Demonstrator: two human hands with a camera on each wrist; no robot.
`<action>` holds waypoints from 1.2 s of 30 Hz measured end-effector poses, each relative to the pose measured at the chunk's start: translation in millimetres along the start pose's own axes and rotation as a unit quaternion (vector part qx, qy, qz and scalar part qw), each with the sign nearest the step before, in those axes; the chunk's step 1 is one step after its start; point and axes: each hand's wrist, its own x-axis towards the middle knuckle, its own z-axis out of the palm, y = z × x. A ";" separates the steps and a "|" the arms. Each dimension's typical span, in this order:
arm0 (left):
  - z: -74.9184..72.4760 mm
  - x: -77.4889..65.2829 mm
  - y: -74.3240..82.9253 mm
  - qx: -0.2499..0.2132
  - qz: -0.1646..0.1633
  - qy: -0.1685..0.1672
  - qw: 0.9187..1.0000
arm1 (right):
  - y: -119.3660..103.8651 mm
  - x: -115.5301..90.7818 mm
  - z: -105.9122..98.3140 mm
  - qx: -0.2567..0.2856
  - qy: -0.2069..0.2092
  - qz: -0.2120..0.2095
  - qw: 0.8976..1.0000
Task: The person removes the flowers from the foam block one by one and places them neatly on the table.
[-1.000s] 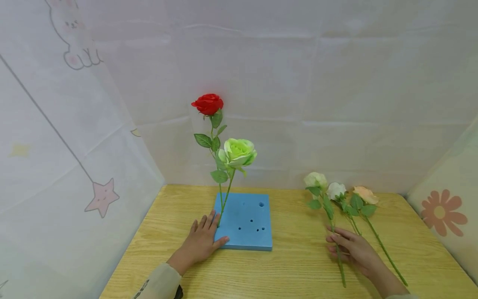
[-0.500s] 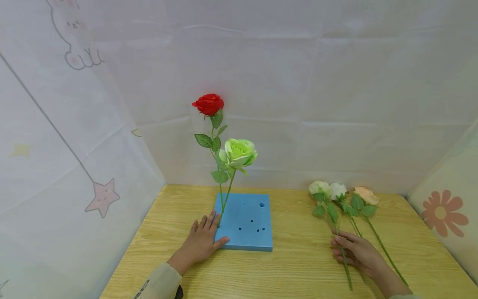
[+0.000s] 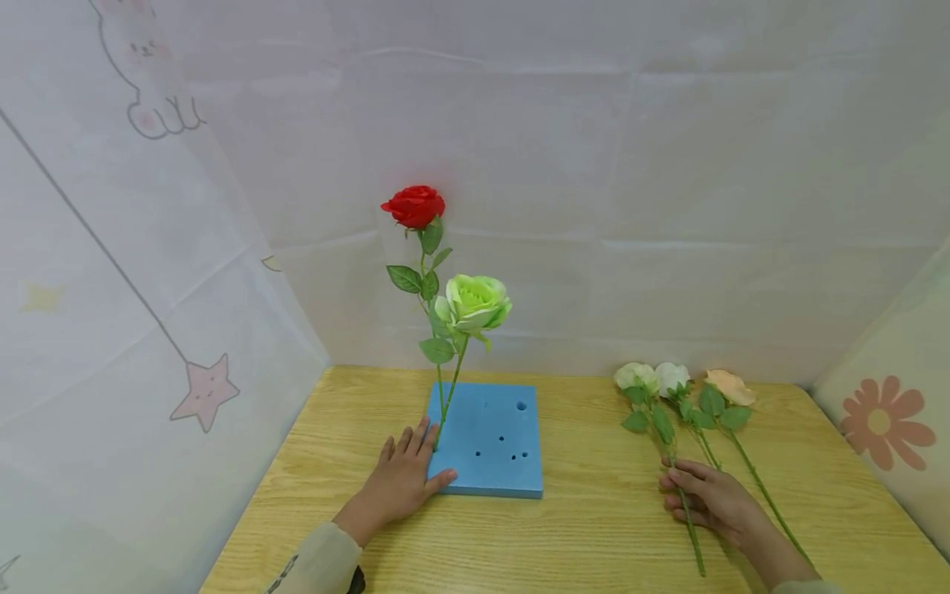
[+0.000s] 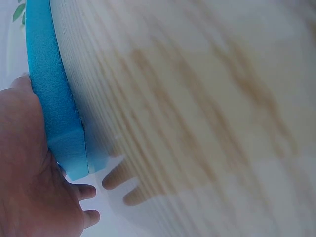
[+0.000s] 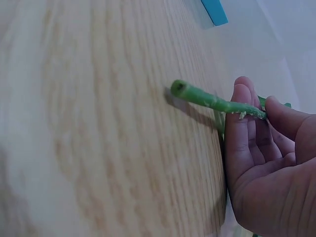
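Note:
My left hand rests with spread fingers on the left front corner of a blue foam block; the left wrist view shows the block's side against the palm. In the block's left part stand a red rose and a light green rose, both upright and slightly tilted. On the right, my right hand pinches the stem of a cream rose between thumb and fingers. In the right wrist view the cut end of that green stem sticks out just above the table.
A white rose and a peach rose lie beside the cream one on the wooden table. Several small holes dot the block's top. A pale cloth wall stands behind the table.
The cream rose has tipped lower and shifted right towards the white rose, my right hand moving slightly right with its stem. My left hand and the block have stayed put.

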 end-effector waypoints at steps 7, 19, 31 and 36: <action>-1.3 -0.3 1.5 -0.006 -0.001 0.001 1.000 | -1.9 0.0 -0.2 -0.009 -0.002 0.003 1.000; -4.5 -1.3 2.7 -0.012 -0.003 -0.005 1.000 | -3.8 -2.2 -2.6 0.012 -0.007 -0.015 1.000; -3.3 -1.8 1.2 -0.010 0.001 -0.002 1.000 | -20.6 -7.6 5.0 -0.048 0.117 -0.052 0.991; -1.8 -1.5 0.6 -0.011 0.000 0.001 1.000 | -32.8 -9.6 14.2 -0.083 0.113 -0.074 0.987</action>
